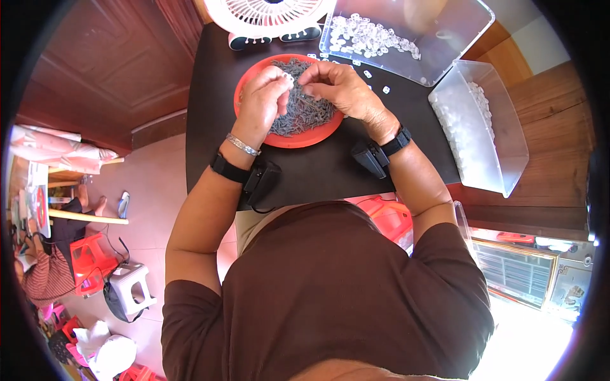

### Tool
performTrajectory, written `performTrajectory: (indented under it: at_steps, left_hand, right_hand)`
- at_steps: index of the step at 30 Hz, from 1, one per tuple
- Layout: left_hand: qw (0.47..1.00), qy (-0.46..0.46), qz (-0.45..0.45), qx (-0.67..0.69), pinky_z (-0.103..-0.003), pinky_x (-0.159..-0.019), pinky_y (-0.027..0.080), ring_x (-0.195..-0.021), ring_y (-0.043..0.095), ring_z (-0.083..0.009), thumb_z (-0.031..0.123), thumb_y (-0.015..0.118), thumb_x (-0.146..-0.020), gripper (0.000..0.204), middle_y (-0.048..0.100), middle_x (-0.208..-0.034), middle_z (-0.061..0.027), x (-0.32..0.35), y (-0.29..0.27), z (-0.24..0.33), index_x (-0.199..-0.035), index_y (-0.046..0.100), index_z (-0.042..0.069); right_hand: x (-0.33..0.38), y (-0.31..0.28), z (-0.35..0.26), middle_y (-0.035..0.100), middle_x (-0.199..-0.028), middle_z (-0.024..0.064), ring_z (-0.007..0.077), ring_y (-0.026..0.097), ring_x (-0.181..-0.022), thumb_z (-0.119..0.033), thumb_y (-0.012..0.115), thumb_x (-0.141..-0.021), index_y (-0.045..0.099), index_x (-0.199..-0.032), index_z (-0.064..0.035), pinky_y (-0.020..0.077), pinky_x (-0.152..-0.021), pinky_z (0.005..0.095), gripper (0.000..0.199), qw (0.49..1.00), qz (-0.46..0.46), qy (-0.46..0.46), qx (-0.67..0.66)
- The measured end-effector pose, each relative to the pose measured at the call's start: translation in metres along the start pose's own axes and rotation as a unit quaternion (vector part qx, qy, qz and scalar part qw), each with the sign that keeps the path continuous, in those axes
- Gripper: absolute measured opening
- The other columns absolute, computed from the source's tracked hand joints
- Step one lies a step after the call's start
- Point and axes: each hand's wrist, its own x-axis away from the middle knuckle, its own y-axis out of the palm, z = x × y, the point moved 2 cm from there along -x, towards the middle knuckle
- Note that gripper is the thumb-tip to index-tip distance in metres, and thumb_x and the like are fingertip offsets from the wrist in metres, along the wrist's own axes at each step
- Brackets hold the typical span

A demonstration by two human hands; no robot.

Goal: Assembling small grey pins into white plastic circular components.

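A red round bowl (305, 141) full of loose grey screws (297, 120) stands on the black table. Above its left half, my left hand (262, 96) is closed, with a small white plastic piece (288, 77) between thumb and fingers. Facing it over the bowl's right side, my right hand (343, 89) has thumb and forefinger bent together in a pinch. What lies between those fingertips is too small to make out. The hands are a short gap apart, just over the screws.
A clear bin (438, 38) of small transparent pieces lies at the back right, with several loose pieces (386, 89) beside it. Further right stands a clear tub (508, 136) of white pieces. A white fan (270, 16) is behind the bowl. Another person (47, 267) sits far left.
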Motion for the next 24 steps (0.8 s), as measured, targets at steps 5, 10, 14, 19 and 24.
performTrajectory:
  at_steps: [5, 10, 14, 19, 24]
  left_hand:
    - [0.999, -0.018, -0.034, -0.003, -0.021, -0.043, 0.034, -0.048, 0.044, -0.0066, 0.016, 0.052, -0.086, 0.015, 0.049, -0.059, 0.0006, 0.003, 0.007, 0.000, -0.077, 0.055, 0.004]
    - [0.997, 0.017, -0.067, -0.036, -0.019, -0.044, 0.032, -0.050, 0.045, -0.0052, 0.018, 0.049, -0.089, 0.018, 0.049, -0.062, 0.0021, 0.004, 0.009, -0.002, -0.077, 0.053, 0.006]
    - [0.996, 0.012, -0.068, -0.053, -0.019, -0.043, 0.031, -0.050, 0.045, -0.0051, 0.018, 0.049, -0.089, 0.018, 0.049, -0.062, 0.0021, 0.004, 0.010, -0.004, -0.076, 0.053, 0.006]
    - [0.996, 0.016, -0.074, -0.056, -0.019, -0.043, 0.031, -0.049, 0.044, -0.0048, 0.020, 0.049, -0.089, 0.019, 0.049, -0.062, 0.0025, 0.005, 0.012, 0.001, -0.075, 0.052, 0.007]
    - [0.995, 0.017, -0.074, -0.061, -0.019, -0.043, 0.030, -0.049, 0.043, -0.0048, 0.020, 0.049, -0.089, 0.019, 0.048, -0.061, 0.0029, 0.005, 0.011, -0.001, -0.075, 0.052, 0.007]
  right_hand:
    - [0.003, -0.004, -0.007, 0.062, -0.084, 0.0013, 0.0070, 0.055, -0.076, -0.002, 0.060, -0.084, 0.060, -0.100, 0.0003, 0.0468, -0.071, 0.0223, 0.016, 0.998, 0.004, -0.003, -0.056]
    - [0.004, -0.002, -0.007, 0.062, -0.085, 0.0011, 0.0059, 0.056, -0.076, -0.001, 0.059, -0.086, 0.060, -0.101, -0.0003, 0.0470, -0.071, 0.0210, 0.015, 0.995, 0.008, -0.037, -0.091]
    - [0.006, 0.000, -0.011, 0.063, -0.088, 0.0022, 0.0068, 0.058, -0.080, 0.000, 0.059, -0.086, 0.060, -0.101, -0.0005, 0.0478, -0.074, 0.0217, 0.015, 0.996, 0.013, -0.029, -0.087]
    - [0.006, 0.000, -0.012, 0.064, -0.090, 0.0020, 0.0067, 0.058, -0.084, 0.002, 0.059, -0.085, 0.060, -0.101, -0.0004, 0.0479, -0.076, 0.0217, 0.017, 0.995, -0.007, -0.049, -0.089]
    - [0.006, -0.004, -0.012, 0.063, -0.090, 0.0012, 0.0066, 0.058, -0.084, 0.004, 0.060, -0.084, 0.061, -0.101, -0.0008, 0.0475, -0.077, 0.0216, 0.018, 0.994, -0.009, -0.042, -0.096]
